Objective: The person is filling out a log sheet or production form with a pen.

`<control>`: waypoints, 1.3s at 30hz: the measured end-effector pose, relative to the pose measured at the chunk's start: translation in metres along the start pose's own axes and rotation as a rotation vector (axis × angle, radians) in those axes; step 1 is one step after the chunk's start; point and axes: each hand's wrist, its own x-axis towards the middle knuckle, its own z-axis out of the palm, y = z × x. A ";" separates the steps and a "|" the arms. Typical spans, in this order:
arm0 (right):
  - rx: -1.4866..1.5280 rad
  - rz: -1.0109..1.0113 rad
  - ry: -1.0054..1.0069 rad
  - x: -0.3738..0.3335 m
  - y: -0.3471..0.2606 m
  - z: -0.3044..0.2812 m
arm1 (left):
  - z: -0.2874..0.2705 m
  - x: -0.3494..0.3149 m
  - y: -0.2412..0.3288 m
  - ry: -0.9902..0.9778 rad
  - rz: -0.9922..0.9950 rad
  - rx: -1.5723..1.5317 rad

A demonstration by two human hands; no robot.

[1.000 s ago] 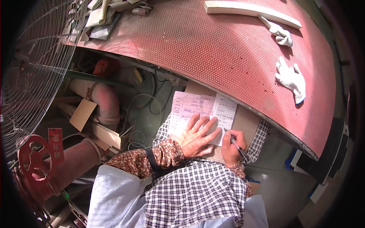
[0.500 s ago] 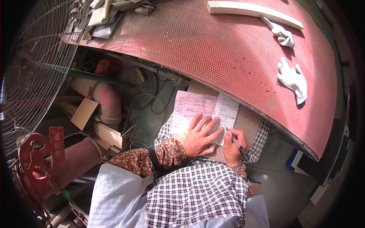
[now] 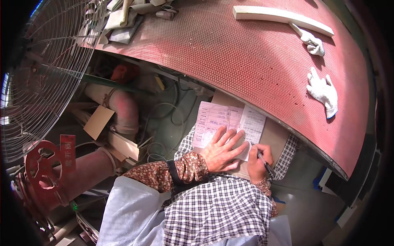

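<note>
My left hand (image 3: 223, 151) lies flat with its fingers apart, pressing on a pink printed form (image 3: 208, 119). Beside the form, to the right, is a white sheet with handwriting (image 3: 251, 124). Both papers rest on a brown board (image 3: 272, 133) over my lap, which a black-and-white checked apron (image 3: 217, 207) covers. A dark pen (image 3: 266, 165) is gripped in my right hand (image 3: 258, 161), its tip end at the lower part of the white sheet. My fingers hide the tip itself.
A red perforated table (image 3: 230, 49) borders the board, carrying a white bar (image 3: 283, 19), two white gloves (image 3: 324, 93) and cloth scraps (image 3: 125, 24). At left stand a wire-caged fan (image 3: 49, 61) and a pipe with a red valve wheel (image 3: 43, 166).
The whole view has shifted, so everything sits slightly farther right and lower. Both hands keep nearly the same place on the papers, and the pen is still held.
</note>
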 end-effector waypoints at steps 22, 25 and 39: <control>-0.041 -0.056 -0.009 -0.001 0.006 -0.001 | 0.002 0.000 -0.001 0.033 0.015 0.008; -0.036 -0.061 -0.009 -0.001 0.006 -0.001 | 0.002 0.001 0.000 0.033 0.013 0.003; -0.027 -0.059 -0.006 -0.001 0.003 -0.002 | 0.000 0.001 0.001 0.012 0.001 0.014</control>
